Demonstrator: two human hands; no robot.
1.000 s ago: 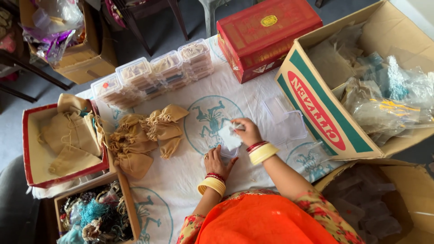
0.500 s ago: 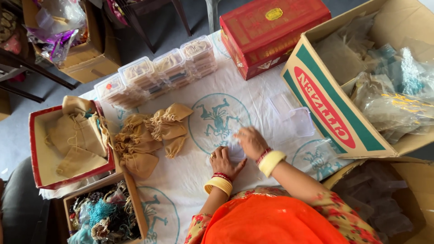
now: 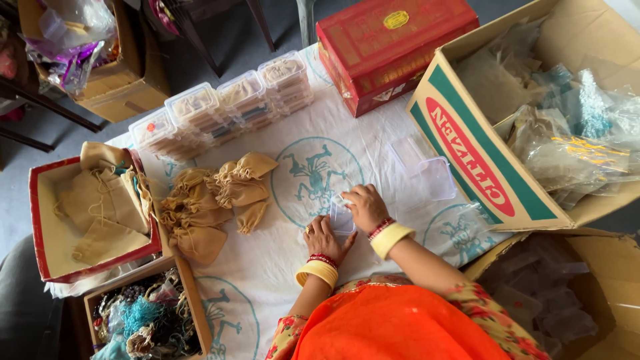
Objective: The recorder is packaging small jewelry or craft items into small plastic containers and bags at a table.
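White cloth with teal printed figures covers the work surface, seen from above. At the right sits a big cardboard box with green and red bands, full of clear plastic bags. Above the centre lies a red box with a gold oval on its lid. At the left, an open red tray holds flat tan pouches. Beside it on the cloth is a heap of filled tan pouches, tied at the neck. A row of stacked clear tubs runs along the cloth's far edge. At the lower left, a small box holds tangled beads and trinkets. A clear lidded tub stands alone near the big box.

A person in orange works at the bottom centre, a yellow bangle on each wrist. Between the hands, on the cloth's middle, lies a small clear case. The right hand curls its fingers over the case's upper right side, gripping it. The left hand rests flat against the case's lower left edge, fingers slightly spread.
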